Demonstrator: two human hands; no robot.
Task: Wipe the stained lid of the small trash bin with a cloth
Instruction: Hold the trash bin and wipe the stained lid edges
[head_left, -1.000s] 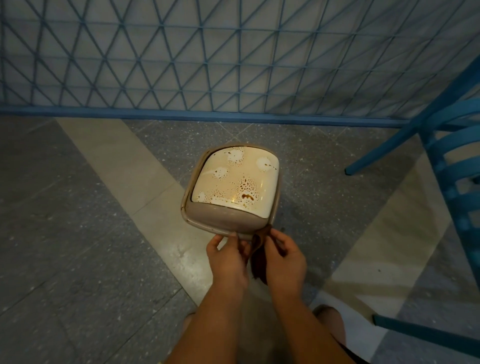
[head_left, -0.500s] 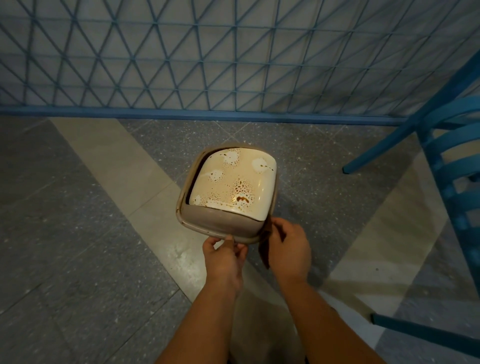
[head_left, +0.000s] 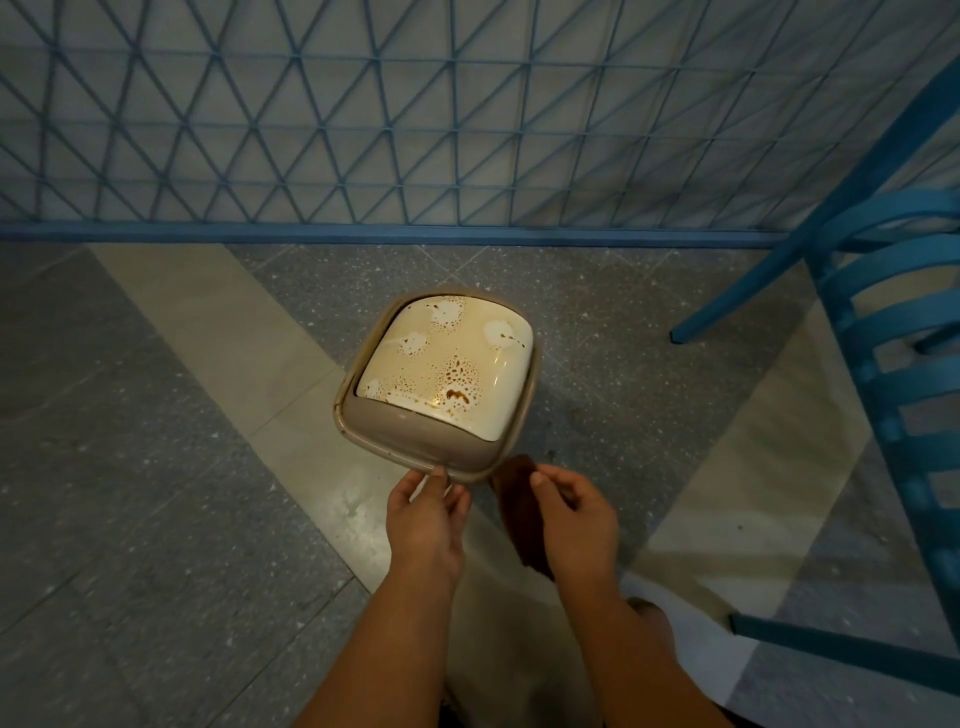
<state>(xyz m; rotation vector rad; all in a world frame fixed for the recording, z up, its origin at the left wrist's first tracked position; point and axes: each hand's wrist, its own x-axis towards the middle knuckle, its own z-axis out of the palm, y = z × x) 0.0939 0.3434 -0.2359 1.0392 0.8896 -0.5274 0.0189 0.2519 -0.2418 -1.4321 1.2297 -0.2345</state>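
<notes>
A small beige trash bin (head_left: 410, 441) stands on the floor in front of me. Its cream swing lid (head_left: 447, 358) carries brown speckled stains and a few paler round patches. My left hand (head_left: 426, 519) pinches the bin's near rim between thumb and fingers. My right hand (head_left: 571, 519) is just right of the bin's near corner and holds a dark brown cloth (head_left: 519, 504), which hangs down from the fingers. The cloth sits beside the bin and is off the lid.
A blue lattice fence (head_left: 415, 130) with a blue base rail runs across the back. A blue slatted chair (head_left: 893, 338) stands at the right, one leg reaching toward the bin. The floor has grey speckled tiles crossed by pale beige bands (head_left: 218, 338).
My right hand has drawn a little away from the left, and the cloth has unfolded more. The left hand stays on the bin's rim.
</notes>
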